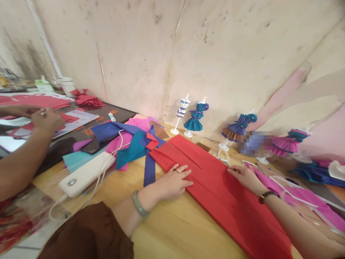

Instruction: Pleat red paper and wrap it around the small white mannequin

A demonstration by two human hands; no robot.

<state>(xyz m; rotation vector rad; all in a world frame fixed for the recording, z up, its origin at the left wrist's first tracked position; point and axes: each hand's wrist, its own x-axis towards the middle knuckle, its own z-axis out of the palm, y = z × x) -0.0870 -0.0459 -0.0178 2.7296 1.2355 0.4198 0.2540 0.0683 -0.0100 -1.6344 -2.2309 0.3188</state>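
Along a stained wall (134,46) runs a wooden surface (167,226), where the left hand (174,182) lies spread on red fabric (210,187); the right hand (245,178) curls at its edge, grip unclear to me. Small dressed mannequins (194,120) stand beyond.

Bright, diffuse light across pale wall (145,54). Soft shadow on red cloth (212,192) beside right hand (246,178). Glare on white surface (7,145), far left. Pixelated patch (254,144) at right. Edges stretched, soft.

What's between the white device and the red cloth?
In the head view, white cord, dark teal fabric, a dark blue strip and wooden tabletop lie between the white device and red cloth.
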